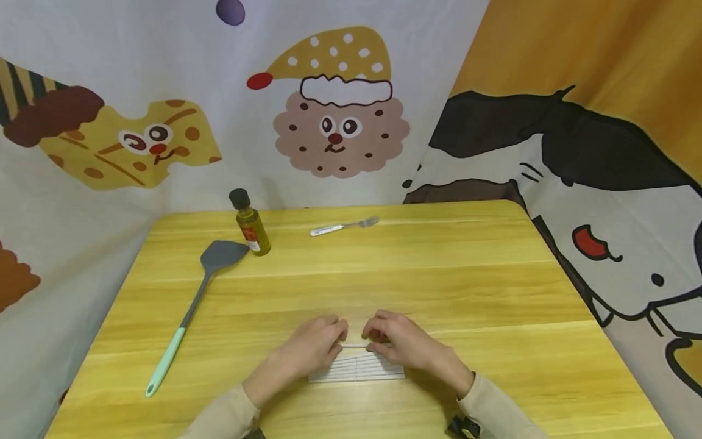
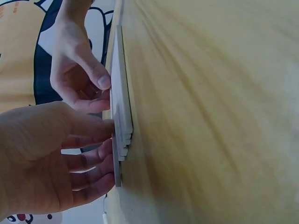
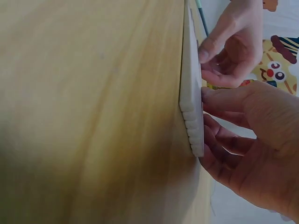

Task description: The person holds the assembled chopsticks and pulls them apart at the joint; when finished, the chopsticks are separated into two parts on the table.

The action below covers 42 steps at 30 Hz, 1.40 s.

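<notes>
A white rectangular panel (image 1: 356, 369) of narrow parallel slats lies on the table near its front edge, with a seam down its middle. Its far edge shows as a thin raised strip between both hands. My left hand (image 1: 315, 341) pinches this edge left of the seam, thumb on the near side and fingers beyond. On the other side my right hand (image 1: 408, 342) pinches it likewise, fingers curled. Seen from the left wrist, the panel (image 2: 122, 100) has stepped layers at its end; the right wrist view shows a ridged end on the panel (image 3: 190, 93). Its exact kind I cannot tell.
To the left lies a grey spatula (image 1: 219, 254) with a mint handle, its head beside an upright oil bottle (image 1: 253, 230) with a black cap. A fork (image 1: 345, 226) with a white handle lies near the table's back edge. Printed cloth hangs behind the wooden table (image 1: 466, 274).
</notes>
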Tool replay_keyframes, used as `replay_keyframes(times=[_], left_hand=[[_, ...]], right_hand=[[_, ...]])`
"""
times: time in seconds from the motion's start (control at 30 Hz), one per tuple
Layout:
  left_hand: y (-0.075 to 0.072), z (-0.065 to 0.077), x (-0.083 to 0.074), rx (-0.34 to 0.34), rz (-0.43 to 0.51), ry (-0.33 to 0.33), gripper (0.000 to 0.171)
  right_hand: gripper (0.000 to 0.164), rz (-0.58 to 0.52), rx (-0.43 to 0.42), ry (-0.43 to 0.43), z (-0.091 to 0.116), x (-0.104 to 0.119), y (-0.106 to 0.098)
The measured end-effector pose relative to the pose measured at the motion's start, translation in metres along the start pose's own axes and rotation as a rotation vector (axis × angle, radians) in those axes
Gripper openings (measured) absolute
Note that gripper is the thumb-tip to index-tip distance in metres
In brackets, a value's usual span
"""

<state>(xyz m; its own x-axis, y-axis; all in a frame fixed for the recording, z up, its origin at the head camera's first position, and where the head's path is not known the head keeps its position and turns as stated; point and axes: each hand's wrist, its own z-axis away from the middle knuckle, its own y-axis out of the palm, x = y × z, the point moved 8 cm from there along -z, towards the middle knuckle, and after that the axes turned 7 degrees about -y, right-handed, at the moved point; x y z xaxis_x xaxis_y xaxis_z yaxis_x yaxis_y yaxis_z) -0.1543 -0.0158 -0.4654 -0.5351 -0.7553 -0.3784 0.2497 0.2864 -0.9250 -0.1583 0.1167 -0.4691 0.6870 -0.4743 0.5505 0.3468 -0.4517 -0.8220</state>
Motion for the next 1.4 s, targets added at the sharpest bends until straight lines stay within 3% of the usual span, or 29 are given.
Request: replay_keyframes(times=[0.23, 0.5, 0.7, 0.93, 1.2, 1.4], left_hand=[[0.001, 0.000, -0.003, -0.038, -0.036, 0.023, 0.016], [-0.001, -0.001, 0.000, -0.006, 0.046, 0.018, 0.003], [-0.015, -0.007, -0.001, -0.063, 0.155, 0.039, 0.010], [-0.031, -0.013, -0.004, -0.124, 0.253, 0.046, 0.008], [-0.036, -0.008, -0.005, -0.185, 0.305, 0.060, 0.007], [-0.037, 0.001, -0.009, -0.243, 0.291, 0.108, 0.011]], right_hand=[[0.009, 0.092, 0.000, -0.023, -0.004, 0.005, 0.002], [0.007, 0.120, -0.034, -0.051, -0.008, 0.009, -0.004], [0.003, 0.105, -0.136, -0.128, -0.014, 0.015, -0.022], [0.005, 0.093, -0.212, -0.110, -0.022, 0.018, -0.039], [0.006, -0.013, -0.244, -0.078, -0.023, 0.020, -0.036], [0.004, 0.015, -0.272, -0.152, -0.019, 0.028, -0.031]])
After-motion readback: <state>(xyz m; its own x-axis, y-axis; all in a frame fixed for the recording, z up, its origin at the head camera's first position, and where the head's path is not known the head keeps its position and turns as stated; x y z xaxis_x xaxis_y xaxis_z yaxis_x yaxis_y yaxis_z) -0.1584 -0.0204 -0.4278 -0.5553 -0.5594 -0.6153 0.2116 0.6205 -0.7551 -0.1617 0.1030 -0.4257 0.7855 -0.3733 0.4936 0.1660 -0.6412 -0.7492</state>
